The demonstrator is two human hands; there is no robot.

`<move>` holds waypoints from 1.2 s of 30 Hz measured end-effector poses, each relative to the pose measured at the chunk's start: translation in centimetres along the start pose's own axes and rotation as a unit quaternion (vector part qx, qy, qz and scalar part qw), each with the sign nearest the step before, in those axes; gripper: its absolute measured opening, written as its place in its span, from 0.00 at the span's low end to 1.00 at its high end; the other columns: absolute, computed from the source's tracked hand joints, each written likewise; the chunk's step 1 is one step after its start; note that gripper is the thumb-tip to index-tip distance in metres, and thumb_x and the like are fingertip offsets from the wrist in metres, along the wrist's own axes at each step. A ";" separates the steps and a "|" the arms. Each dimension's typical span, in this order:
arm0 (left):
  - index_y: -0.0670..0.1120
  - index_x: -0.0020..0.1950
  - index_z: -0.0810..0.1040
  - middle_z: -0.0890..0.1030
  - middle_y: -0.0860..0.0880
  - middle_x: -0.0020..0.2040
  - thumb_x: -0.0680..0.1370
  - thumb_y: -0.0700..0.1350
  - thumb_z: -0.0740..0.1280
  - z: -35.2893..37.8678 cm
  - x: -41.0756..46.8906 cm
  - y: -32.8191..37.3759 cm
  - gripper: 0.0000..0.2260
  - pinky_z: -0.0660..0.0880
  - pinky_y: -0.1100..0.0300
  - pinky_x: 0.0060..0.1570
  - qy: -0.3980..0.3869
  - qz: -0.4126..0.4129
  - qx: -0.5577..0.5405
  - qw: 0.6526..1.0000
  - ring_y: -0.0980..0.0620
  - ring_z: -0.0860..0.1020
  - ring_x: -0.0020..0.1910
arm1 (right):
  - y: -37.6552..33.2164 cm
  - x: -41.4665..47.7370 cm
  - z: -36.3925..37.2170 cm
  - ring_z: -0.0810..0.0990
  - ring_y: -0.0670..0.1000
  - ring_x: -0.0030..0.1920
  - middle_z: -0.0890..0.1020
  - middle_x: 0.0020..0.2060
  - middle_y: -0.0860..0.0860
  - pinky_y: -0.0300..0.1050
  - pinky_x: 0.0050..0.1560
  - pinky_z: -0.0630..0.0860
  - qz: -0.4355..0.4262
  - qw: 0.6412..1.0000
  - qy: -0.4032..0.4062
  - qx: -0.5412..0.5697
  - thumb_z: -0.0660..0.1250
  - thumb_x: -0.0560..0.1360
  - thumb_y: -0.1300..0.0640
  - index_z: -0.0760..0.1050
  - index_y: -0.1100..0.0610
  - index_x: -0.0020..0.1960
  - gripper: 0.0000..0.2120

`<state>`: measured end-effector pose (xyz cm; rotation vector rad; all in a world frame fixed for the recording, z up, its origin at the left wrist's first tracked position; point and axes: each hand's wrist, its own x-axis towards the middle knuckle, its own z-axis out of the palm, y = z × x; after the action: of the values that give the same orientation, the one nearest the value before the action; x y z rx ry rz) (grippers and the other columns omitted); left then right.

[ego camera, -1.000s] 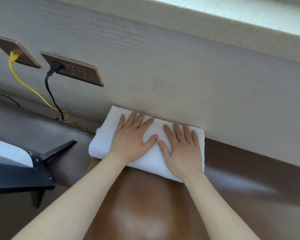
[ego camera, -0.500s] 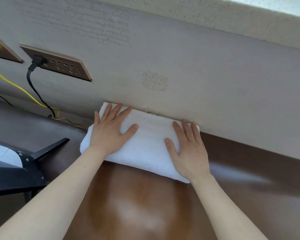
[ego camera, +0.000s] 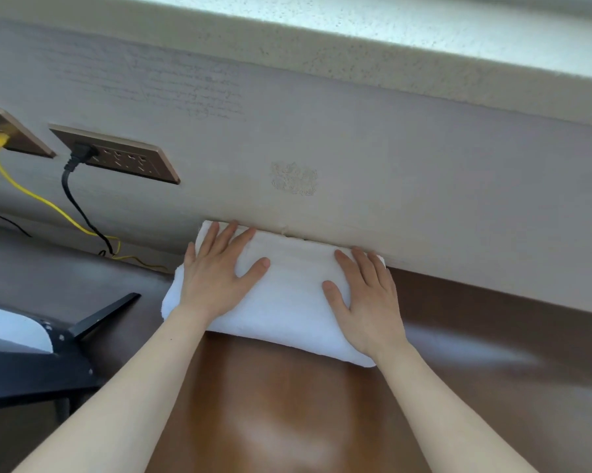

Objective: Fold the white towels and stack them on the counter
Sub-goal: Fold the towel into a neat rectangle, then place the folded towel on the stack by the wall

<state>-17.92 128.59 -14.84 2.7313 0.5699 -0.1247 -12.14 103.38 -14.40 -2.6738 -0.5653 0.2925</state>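
Hard against the wall (ego camera: 407,172), at the back of the brown counter (ego camera: 270,411), lay a white towel (ego camera: 287,302), folded into a thick, soft oblong with rounded edges and faint ribbed bands across its top. Its far edge touched the wall and its near edge bulged toward the person. The left hand (ego camera: 216,278) rested flat on the towel's left end, fingers (ego camera: 224,238) straight and spread, holding nothing. The right hand (ego camera: 366,302) lay flat on the right end in the same way, thumb set apart. Off to the left, a black cable (ego camera: 78,206) hung from a bronze socket plate (ego camera: 127,158), a yellow cable (ego camera: 31,196) trailed beside it, and a black stand (ego camera: 93,322) stood near the towel.
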 end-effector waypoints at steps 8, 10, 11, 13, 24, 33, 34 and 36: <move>0.62 0.80 0.55 0.51 0.54 0.82 0.75 0.69 0.40 1.0 -1.8 4.5 0.34 0.39 0.42 0.76 0.002 0.033 0.036 0.999 0.50 0.44 0.81 | -2.6 -1.3 -0.8 0.49 0.57 0.80 0.56 0.80 0.49 0.62 0.75 0.36 -0.051 0.992 0.004 -0.114 0.34 0.76 0.29 0.55 0.42 0.79 0.37; 0.62 0.80 0.55 0.52 0.54 0.82 0.76 0.69 0.42 1.6 -1.5 4.5 0.32 0.41 0.40 0.76 0.007 0.023 0.051 0.998 0.50 0.45 0.81 | -2.5 -1.3 -0.1 0.47 0.57 0.80 0.54 0.80 0.49 0.62 0.76 0.36 -0.043 0.993 -0.015 -0.111 0.36 0.76 0.28 0.51 0.42 0.80 0.36; 0.62 0.79 0.55 0.52 0.54 0.82 0.76 0.69 0.42 1.8 -1.5 4.5 0.32 0.41 0.39 0.76 0.012 0.020 0.057 0.998 0.49 0.46 0.81 | -2.3 -1.1 0.1 0.47 0.57 0.80 0.53 0.80 0.49 0.61 0.76 0.36 -0.037 0.993 -0.015 -0.111 0.38 0.76 0.28 0.50 0.41 0.80 0.36; 0.62 0.79 0.55 0.53 0.53 0.82 0.77 0.68 0.42 2.1 -1.4 4.5 0.31 0.42 0.38 0.76 0.021 0.020 0.067 0.997 0.49 0.47 0.81 | -2.1 -0.9 0.5 0.47 0.57 0.80 0.54 0.80 0.49 0.61 0.76 0.37 -0.033 0.994 -0.012 -0.106 0.42 0.76 0.29 0.50 0.42 0.80 0.35; 0.61 0.80 0.52 0.51 0.52 0.82 0.77 0.68 0.41 1.7 -1.2 4.9 0.31 0.40 0.36 0.75 -0.018 0.024 0.083 0.996 0.48 0.45 0.80 | -2.0 -0.3 -0.1 0.42 0.56 0.80 0.50 0.80 0.47 0.61 0.76 0.34 -0.027 0.993 -0.052 -0.098 0.43 0.75 0.28 0.48 0.41 0.80 0.36; 0.56 0.81 0.52 0.49 0.49 0.82 0.77 0.70 0.38 -2.2 -4.9 8.6 0.35 0.42 0.44 0.77 -0.037 0.087 0.049 0.994 0.46 0.44 0.81 | -2.3 -5.0 -5.8 0.39 0.52 0.79 0.50 0.80 0.46 0.58 0.77 0.35 -0.018 0.999 -0.015 -0.048 0.43 0.77 0.30 0.52 0.43 0.80 0.34; 0.56 0.82 0.51 0.49 0.49 0.82 0.76 0.70 0.37 -2.2 -5.7 9.8 0.37 0.43 0.44 0.77 -0.033 0.104 0.041 0.993 0.46 0.45 0.81 | -1.8 -6.0 -6.6 0.40 0.52 0.80 0.51 0.80 0.46 0.57 0.77 0.35 -0.008 0.999 -0.008 -0.041 0.43 0.78 0.30 0.52 0.43 0.79 0.34; 0.56 0.82 0.50 0.50 0.49 0.82 0.75 0.70 0.36 -2.0 -7.3 12.4 0.37 0.45 0.44 0.77 -0.032 0.129 0.033 0.991 0.45 0.46 0.81 | -0.5 -7.9 -8.1 0.41 0.52 0.80 0.53 0.80 0.46 0.57 0.77 0.36 0.006 1.000 0.005 -0.030 0.44 0.78 0.30 0.53 0.44 0.79 0.33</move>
<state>-19.60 115.87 -7.92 2.8249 0.1948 -0.1683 -17.16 97.76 -5.94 -2.7361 -0.5627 0.2700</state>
